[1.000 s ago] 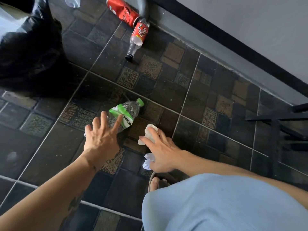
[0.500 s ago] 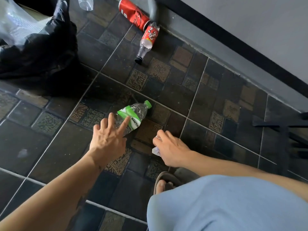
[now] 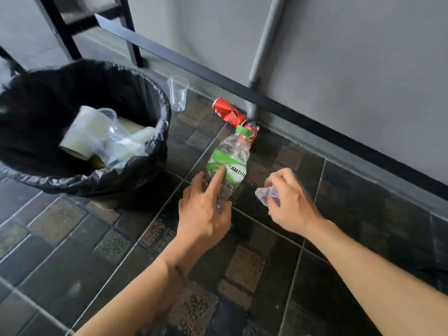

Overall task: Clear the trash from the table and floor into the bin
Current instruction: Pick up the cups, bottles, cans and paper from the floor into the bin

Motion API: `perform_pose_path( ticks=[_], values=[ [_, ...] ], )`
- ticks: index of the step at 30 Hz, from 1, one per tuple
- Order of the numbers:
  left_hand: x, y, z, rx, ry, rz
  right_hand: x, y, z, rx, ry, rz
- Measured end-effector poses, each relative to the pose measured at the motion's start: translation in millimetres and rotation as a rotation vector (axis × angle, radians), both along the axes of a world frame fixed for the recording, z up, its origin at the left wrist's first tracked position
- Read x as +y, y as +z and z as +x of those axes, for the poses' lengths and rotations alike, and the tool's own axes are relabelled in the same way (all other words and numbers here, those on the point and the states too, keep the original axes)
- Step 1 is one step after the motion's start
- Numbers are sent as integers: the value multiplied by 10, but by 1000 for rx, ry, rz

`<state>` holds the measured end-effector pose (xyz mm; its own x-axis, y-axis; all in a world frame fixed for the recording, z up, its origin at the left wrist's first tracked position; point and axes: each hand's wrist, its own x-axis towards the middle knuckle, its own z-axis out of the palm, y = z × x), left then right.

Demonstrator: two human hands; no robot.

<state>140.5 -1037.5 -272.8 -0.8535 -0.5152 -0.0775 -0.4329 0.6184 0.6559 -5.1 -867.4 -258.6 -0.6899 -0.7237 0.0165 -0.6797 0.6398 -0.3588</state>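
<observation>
My left hand (image 3: 204, 214) grips a crushed clear plastic bottle (image 3: 230, 161) with a green label and green cap, lifted off the floor with its cap pointing away from me. My right hand (image 3: 291, 202) is closed around crumpled white tissue (image 3: 265, 196), which pokes out on its left side. The bin (image 3: 155, 166), lined with a black bag, stands at the left and holds cups and plastic waste. On the floor by the wall lie a red can (image 3: 228, 113), a small bottle with a red label (image 3: 253, 135) partly hidden behind the green cap, and an upright clear plastic cup (image 3: 178, 95).
A grey pipe (image 3: 263, 44) runs down the wall to the floor near the can. Black metal furniture legs (image 3: 133, 37) stand behind the bin. Dark patterned tiles cover the floor, with a black skirting strip along the grey wall.
My left hand has closed on the green-label bottle and lifted it off the floor. My right hand has gathered the tissue and risen. The view has tilted up, bringing the bin's opening into sight.
</observation>
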Motion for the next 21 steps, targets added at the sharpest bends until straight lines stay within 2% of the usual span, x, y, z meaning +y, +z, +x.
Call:
perform_pose_path(
  ticks=[6, 10, 13, 16, 21],
  values=[
    [-406, 1027, -199, 323, 22, 136, -817, 1025, -412, 7, -164, -414],
    [-796, 1640, -31, 399, 1, 111, -1334, 1476, -404, -93, -133, -554],
    [-1287, 1803, 160, 390, 175, 15, -1783, 1628, -202, -201, -59, -649],
    [-1770, 1660, 378, 284, 362, 19, -2221, 1593, 82, -240, 40, -604],
    [-2015, 1422, 611, 198, 495, 67, -2657, 1211, 388, -118, 163, -398]
  ],
)
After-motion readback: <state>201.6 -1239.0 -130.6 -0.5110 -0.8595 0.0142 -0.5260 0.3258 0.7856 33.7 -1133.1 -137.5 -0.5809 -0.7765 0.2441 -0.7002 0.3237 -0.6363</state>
